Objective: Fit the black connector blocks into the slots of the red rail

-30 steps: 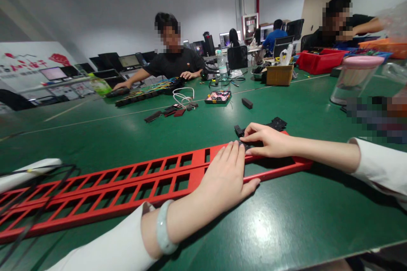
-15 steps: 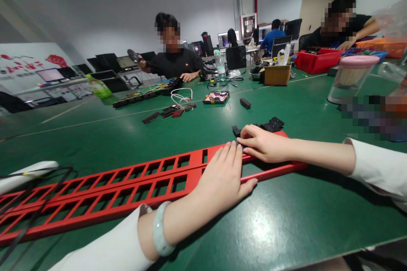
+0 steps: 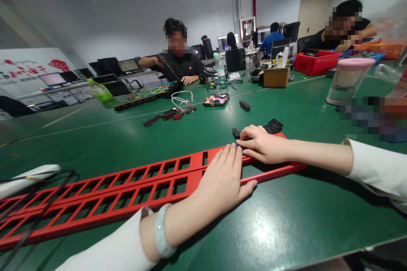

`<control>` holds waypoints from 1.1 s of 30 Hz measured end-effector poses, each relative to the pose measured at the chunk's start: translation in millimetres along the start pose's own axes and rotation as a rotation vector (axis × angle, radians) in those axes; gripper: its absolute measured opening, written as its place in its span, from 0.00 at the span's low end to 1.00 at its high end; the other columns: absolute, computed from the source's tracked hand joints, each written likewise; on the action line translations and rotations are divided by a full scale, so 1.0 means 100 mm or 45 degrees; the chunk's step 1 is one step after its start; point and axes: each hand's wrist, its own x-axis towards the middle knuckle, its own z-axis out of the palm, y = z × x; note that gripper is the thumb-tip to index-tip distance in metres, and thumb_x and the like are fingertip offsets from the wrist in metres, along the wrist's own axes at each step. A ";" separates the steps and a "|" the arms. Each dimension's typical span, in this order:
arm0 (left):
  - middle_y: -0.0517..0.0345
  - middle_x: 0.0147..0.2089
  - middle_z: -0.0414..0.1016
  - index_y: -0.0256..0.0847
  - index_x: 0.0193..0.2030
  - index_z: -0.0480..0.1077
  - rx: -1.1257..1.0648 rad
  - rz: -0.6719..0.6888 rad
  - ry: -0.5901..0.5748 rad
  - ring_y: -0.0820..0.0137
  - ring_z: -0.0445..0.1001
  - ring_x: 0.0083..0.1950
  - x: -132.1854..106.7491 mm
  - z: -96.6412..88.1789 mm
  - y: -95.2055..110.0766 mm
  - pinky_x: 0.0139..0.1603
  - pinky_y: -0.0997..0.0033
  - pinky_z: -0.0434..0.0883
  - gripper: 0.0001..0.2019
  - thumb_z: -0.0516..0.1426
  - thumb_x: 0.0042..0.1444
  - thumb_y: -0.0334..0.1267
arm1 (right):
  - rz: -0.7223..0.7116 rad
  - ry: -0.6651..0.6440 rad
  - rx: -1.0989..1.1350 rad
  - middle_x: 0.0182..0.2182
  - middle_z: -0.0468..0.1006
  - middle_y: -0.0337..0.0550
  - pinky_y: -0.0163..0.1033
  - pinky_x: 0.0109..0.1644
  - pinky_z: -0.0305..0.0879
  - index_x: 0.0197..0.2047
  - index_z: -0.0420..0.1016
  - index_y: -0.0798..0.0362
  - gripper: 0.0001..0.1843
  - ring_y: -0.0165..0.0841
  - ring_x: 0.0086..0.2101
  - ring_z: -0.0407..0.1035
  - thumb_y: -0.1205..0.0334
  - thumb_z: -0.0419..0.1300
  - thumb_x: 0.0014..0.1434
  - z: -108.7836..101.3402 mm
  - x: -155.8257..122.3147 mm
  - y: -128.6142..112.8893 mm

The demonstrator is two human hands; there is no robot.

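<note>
A long red frame [image 3: 194, 177] with rows of rectangular openings lies across the green table. My left hand [image 3: 222, 173] rests flat on its right part, fingers straight, thumb stretched along the near edge. Right beside those fingertips, my right hand [image 3: 262, 144] has its fingers bent onto a small black part [image 3: 239, 145] at the frame; most of that part is hidden under the fingers. Just behind the right hand lie black plastic pieces [image 3: 274, 126] and a small black block [image 3: 235, 133].
Black cables [image 3: 47, 203] cross the frame's left end. Farther back are a shallow box of small parts [image 3: 216, 100], a black bar [image 3: 244, 105], a white cable [image 3: 182, 103] and a lidded cup [image 3: 349, 82]. A person [image 3: 178, 59] works across the table.
Both my hands stay in nearly the same place on the red frame. Across the table, the person has brought the dark object in the raised hand inward and tilted it.
</note>
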 end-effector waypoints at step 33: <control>0.30 0.61 0.55 0.24 0.60 0.50 -0.004 0.021 0.076 0.50 0.53 0.62 -0.14 0.05 0.02 0.60 0.54 0.50 0.37 0.42 0.55 0.58 | 0.329 -0.287 -0.041 0.50 0.70 0.54 0.55 0.50 0.57 0.54 0.65 0.54 0.26 0.46 0.52 0.59 0.55 0.58 0.53 0.11 0.58 0.35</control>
